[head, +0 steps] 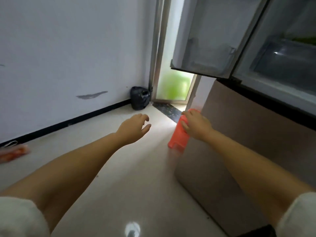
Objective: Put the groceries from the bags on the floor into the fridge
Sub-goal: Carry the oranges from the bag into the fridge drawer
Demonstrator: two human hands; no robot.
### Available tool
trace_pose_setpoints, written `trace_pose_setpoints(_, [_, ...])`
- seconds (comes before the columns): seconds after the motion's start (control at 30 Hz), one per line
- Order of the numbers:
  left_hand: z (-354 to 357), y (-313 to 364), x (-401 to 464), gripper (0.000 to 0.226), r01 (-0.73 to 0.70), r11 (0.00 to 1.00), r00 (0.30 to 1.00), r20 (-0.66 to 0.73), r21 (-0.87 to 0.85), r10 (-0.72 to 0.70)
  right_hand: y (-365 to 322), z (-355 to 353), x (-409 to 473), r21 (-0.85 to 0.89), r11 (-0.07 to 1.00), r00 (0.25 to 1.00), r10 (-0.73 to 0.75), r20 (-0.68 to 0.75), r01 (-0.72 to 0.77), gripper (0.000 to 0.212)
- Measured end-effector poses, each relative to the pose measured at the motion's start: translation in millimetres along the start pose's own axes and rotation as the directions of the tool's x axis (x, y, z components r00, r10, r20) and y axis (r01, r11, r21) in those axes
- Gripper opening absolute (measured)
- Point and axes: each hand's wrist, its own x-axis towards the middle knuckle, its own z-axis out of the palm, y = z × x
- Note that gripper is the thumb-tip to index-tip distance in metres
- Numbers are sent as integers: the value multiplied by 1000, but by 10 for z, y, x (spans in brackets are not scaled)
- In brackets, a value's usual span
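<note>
Right hand (196, 126) grips a blurry orange packet (179, 137); left hand (134, 128) open, empty; fridge (256, 48) at 2 o'clock, cropped.

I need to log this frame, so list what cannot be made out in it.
- Orange object, head view: the right hand covers its top and motion blurs it; what it is stays unclear.
- Orange-red item on the floor: cut by the left edge, blurred.
- Fridge interior: hazy; contents unreadable.
- Black bag: closed, contents hidden.
- Left hand: open, empty.
</note>
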Motion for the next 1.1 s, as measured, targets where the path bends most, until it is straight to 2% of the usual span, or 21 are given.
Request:
trace_pose_setpoints(0.17, [-614, -1431, -1312, 35, 216, 969, 976, 9, 120, -218, -1713, 528, 177, 119, 979, 982, -176, 69, 167, 42])
trace_pose_setpoints(0.4, [-1374, -2823, -2301, 32, 494, 860, 869, -78, 127, -488, -3617, 898, 628, 191, 904, 904, -409, 122, 383, 41])
trace_pose_setpoints(0.6, [-1627, -3902, -2631, 44, 647, 762, 761, -93, 28, -642, -4764, 1132, 1403, 178, 841, 824, -538, 179, 511, 41])
trace_pose_setpoints(0.73, [-1900, -4495, -2589, 13, 737, 674, 659, -177, -41, -731, -5489, 1337, 2008, 195, 786, 753, -618, 227, 586, 41])
trace_pose_setpoints(0.8, [-2031, -4830, -2550, 8, 779, 626, 610, -177, -46, -772, -5866, 1475, 2312, 196, 751, 705, -660, 259, 631, 41])
trace_pose_setpoints(0.93, [-2108, -5559, -2651, 20, 863, 495, 478, -149, -101, -865, -6644, 1729, 2832, 192, 689, 618, -716, 325, 699, 40])
trace_pose_setpoints(1.1, [-2265, -6529, -2781, 23, 914, 390, 382, -93, -106, -920, -7661, 2126, 3435, 209, 620, 525, -766, 372, 756, 39])
